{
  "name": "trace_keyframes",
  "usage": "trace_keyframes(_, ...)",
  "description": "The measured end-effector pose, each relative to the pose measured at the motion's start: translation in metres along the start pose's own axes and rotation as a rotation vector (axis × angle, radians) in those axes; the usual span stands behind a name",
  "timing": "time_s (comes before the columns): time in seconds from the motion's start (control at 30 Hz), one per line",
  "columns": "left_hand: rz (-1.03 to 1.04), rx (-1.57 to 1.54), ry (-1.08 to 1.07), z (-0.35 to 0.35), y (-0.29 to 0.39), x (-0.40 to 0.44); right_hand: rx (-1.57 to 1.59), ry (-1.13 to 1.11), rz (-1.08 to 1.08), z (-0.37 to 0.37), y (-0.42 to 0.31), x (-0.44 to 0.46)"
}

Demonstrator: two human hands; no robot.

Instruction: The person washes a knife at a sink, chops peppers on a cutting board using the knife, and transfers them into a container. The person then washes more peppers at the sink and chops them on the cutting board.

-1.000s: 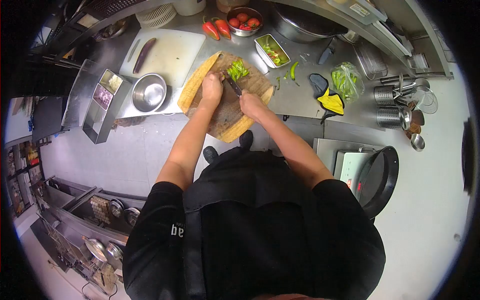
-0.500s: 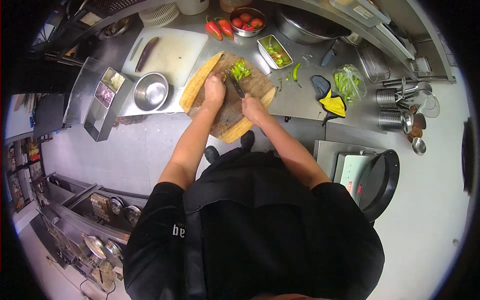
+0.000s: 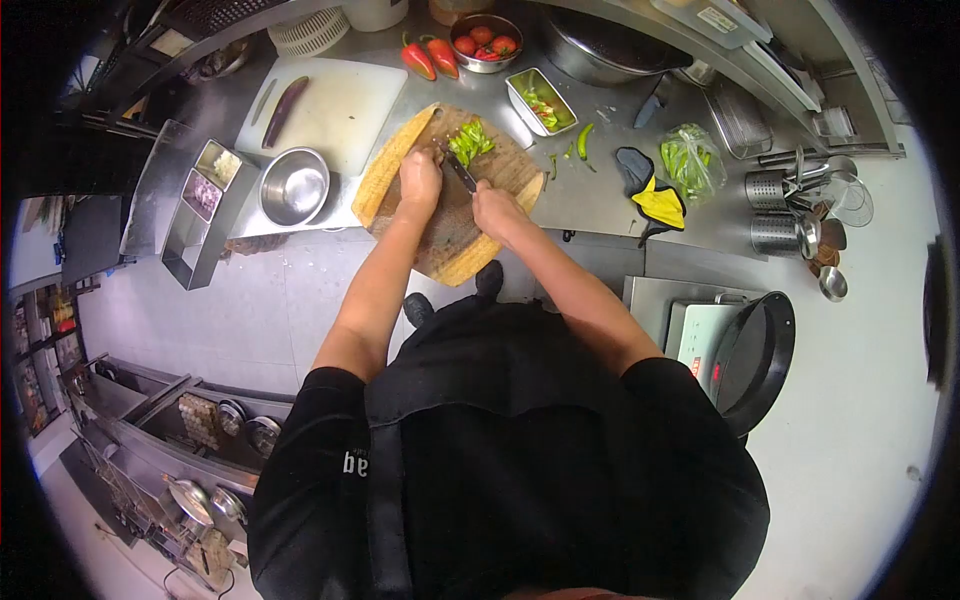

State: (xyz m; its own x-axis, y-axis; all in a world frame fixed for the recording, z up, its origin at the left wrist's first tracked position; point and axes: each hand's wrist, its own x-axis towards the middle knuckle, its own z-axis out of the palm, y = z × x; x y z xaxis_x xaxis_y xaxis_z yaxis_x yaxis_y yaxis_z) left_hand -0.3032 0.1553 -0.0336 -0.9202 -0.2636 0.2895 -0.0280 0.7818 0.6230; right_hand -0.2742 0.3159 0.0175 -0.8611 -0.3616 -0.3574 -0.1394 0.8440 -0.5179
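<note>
My right hand [image 3: 497,212] is wrapped round the handle of a dark-bladed kitchen knife [image 3: 460,173], its blade pointing up and left over a worn wooden cutting board [image 3: 455,225]. Just past the blade lies a pile of sliced green chili peppers [image 3: 470,142] on the board. My left hand [image 3: 421,178] is closed at the board's left side, fingers curled near the knife tip. Whatever it pinches is hidden under the fingers. Beyond the board, a metal container [image 3: 541,102] holds cut green and reddish pieces. A whole green chili [image 3: 585,146] lies on the counter beside it.
Left of the board are a steel bowl [image 3: 295,186], a white cutting board [image 3: 350,110] bearing an eggplant [image 3: 286,112], and a metal holder with small containers [image 3: 205,192]. Red peppers [image 3: 428,57] and a tomato bowl [image 3: 484,60] stand behind. Bagged green chilies [image 3: 690,165] and a pan [image 3: 760,360] are right.
The whole view has shifted slightly, with counter things a little further left. Both hands stay over the board, and the knife remains beside the sliced chilies.
</note>
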Motion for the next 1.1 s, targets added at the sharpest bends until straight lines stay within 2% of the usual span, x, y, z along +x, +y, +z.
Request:
trace_keyframes(0.13, 0.025, -0.006, -0.024, 0.004, -0.006, -0.003, 0.013, 0.002, -0.008, 0.016, 0.004, 0.015)
trace_keyframes(0.2, 0.09, -0.05, 0.05, 0.004, -0.005, -0.006, 0.022, 0.027, -0.009, 0.024, 0.007, 0.021)
trace_keyframes(0.3, 0.086, -0.025, 0.076, -0.01, 0.009, -0.012, 0.042, 0.013, -0.008, 0.015, 0.013, 0.01)
trace_keyframes(0.33, 0.065, -0.036, 0.027, -0.01, 0.005, -0.009, 0.04, 0.02, -0.011, 0.007, 0.01, 0.004)
trace_keyframes(0.4, 0.088, -0.012, 0.018, -0.004, -0.01, -0.006, 0.082, -0.033, 0.087, -0.009, 0.002, -0.011)
trace_keyframes(0.57, 0.138, 0.008, -0.016, -0.008, -0.007, -0.001, -0.017, 0.006, 0.013, -0.014, -0.004, -0.01)
trace_keyframes(0.83, 0.121, 0.058, -0.002, -0.008, -0.006, -0.003, -0.011, 0.002, -0.004, -0.011, -0.002, -0.01)
trace_keyframes(0.9, 0.114, 0.058, -0.007, -0.007, -0.006, -0.003, -0.026, 0.013, -0.065, -0.004, 0.005, -0.004)
trace_keyframes(1.1, 0.077, 0.073, -0.018, -0.01, 0.001, -0.002, -0.01, 0.001, -0.03, -0.004, 0.0, -0.006)
